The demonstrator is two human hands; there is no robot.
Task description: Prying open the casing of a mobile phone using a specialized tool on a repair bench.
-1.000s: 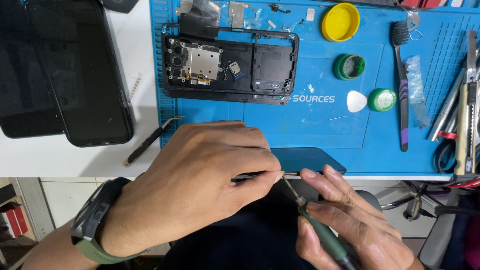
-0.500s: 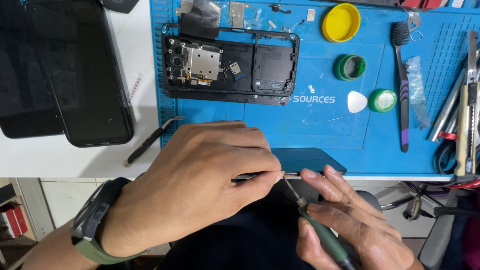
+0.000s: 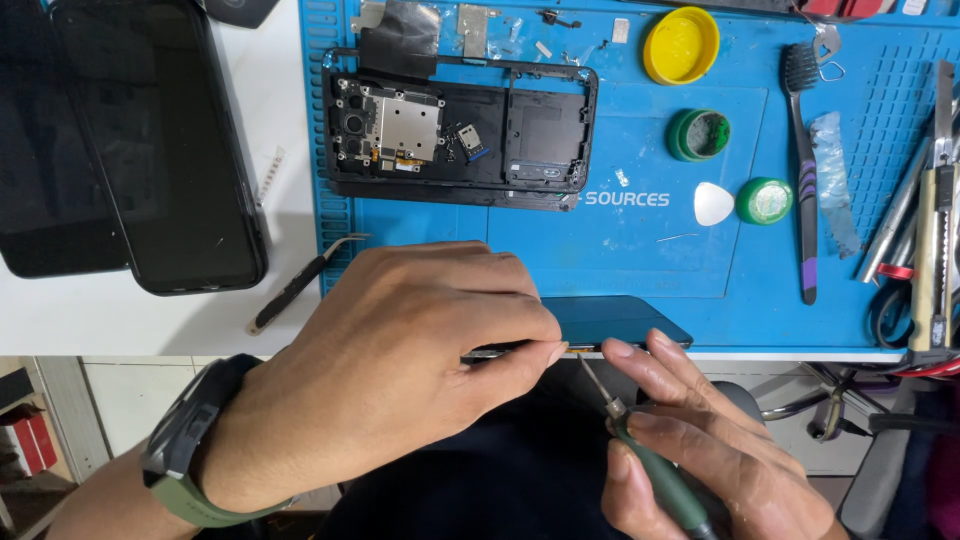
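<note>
My left hand (image 3: 400, 370) grips the near edge of a dark flat phone part (image 3: 620, 320) that juts over the table's front edge. My right hand (image 3: 700, 450) holds a green-handled screwdriver (image 3: 640, 450), its thin tip touching that part's edge beside my left thumb. An opened black phone frame (image 3: 460, 125), with its circuit board and empty battery bay showing, lies on the blue work mat (image 3: 600, 250) farther away. Much of the held part is hidden under my left hand.
Two dark phones (image 3: 150, 150) lie on the white table at left, and black tweezers (image 3: 300, 285) are beside the mat. A yellow lid (image 3: 680, 45), two small green pots (image 3: 700, 135), a white pick (image 3: 713, 203), a brush (image 3: 803, 150) and metal tools (image 3: 930, 220) sit at right.
</note>
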